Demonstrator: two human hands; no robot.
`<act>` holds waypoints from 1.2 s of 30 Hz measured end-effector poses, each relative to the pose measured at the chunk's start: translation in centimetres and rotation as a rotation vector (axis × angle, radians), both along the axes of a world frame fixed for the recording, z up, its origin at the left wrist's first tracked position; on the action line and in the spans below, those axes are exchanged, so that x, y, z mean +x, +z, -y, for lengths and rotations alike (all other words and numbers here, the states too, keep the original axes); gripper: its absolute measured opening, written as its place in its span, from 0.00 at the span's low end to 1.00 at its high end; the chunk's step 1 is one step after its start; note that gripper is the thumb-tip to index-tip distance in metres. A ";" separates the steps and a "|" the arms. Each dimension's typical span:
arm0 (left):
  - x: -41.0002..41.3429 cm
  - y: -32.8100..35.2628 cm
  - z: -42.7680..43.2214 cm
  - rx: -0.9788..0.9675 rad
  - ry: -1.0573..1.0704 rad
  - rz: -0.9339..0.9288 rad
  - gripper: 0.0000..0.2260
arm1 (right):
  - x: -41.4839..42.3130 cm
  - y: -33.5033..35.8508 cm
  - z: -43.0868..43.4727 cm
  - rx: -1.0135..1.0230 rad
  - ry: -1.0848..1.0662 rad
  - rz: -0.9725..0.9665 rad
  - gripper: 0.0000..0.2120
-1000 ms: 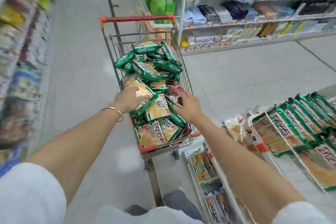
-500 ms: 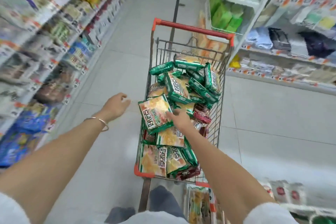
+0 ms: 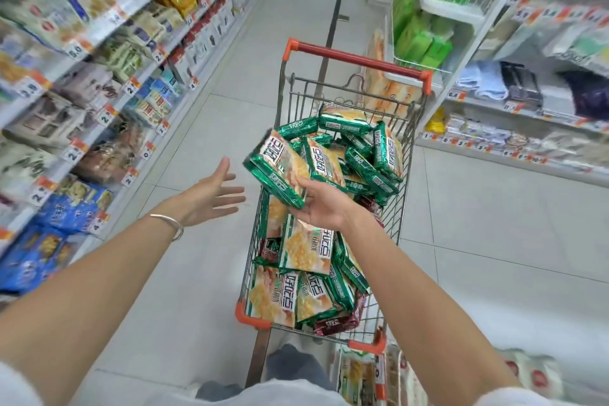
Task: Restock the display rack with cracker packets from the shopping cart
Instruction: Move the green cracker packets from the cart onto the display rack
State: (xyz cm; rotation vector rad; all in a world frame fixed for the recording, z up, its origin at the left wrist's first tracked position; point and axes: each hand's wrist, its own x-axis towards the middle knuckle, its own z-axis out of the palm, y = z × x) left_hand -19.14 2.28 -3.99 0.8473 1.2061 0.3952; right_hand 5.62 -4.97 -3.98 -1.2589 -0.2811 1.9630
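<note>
A wire shopping cart (image 3: 359, 59) with a red handle stands in the aisle ahead of me, heaped with green cracker packets (image 3: 359, 155). My right hand (image 3: 321, 203) grips a small stack of green cracker packets (image 3: 280, 166), lifted above the cart's left rim. To the left of the cart, over the floor, my left hand (image 3: 211, 193) is held out with its fingers spread, holding nothing. A silver bangle sits on that wrist. A corner of the display rack (image 3: 362, 376) shows at the bottom edge, below the cart.
Stocked shelves (image 3: 82, 82) with price tags line the aisle on my left. White shelving (image 3: 514, 109) with green packs and folded cloths stands to the right behind the cart. Pale tiled floor (image 3: 494, 241) lies open on both sides of the cart.
My view swung left, away from the display rack. My right hand lifted the packets up out of the cart. My left hand left the cart and spread open.
</note>
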 end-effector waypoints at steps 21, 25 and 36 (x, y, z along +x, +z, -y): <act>4.2 -0.6 -2.0 0.046 0.378 0.049 0.32 | 6.1 -7.4 -3.3 0.259 0.502 1.554 0.47; 4.9 0.9 -0.8 0.059 0.357 0.024 0.24 | 5.9 -5.5 -4.7 0.409 0.341 1.631 0.30; 9.9 -1.9 -2.7 0.075 0.382 0.089 0.53 | -1.4 2.1 -2.6 0.696 0.147 1.542 0.30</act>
